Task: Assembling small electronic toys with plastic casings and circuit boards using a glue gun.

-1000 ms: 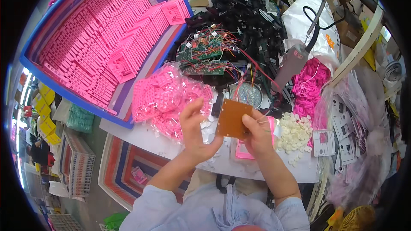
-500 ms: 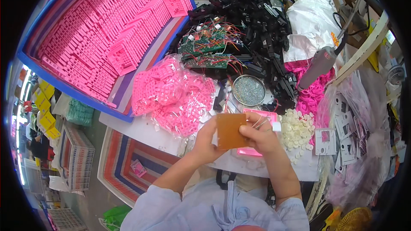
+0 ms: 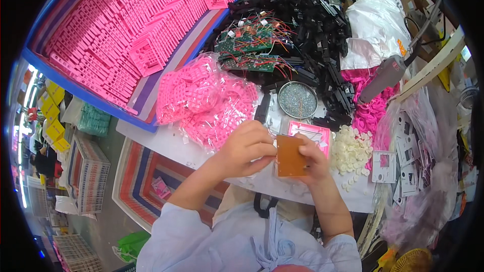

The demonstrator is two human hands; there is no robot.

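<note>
Presently, my right hand [image 3: 316, 164] grips a brown rectangular board [image 3: 292, 158], not seated in the pink plastic frame [image 3: 298, 127]; left hand [image 3: 246, 151] curled, hold undeterminable.

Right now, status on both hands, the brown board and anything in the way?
Right hand gripping brown board. Left hand at board's left edge, fingers bunched, hold unclear. Pink tray partly hidden behind board and right hand.

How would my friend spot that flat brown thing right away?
Start at the white table. Over its near side, between the left hand and the right hand, find the board the right hand grips. It's flat and brown, unlike the pink frame and cream discs nearby.
</note>
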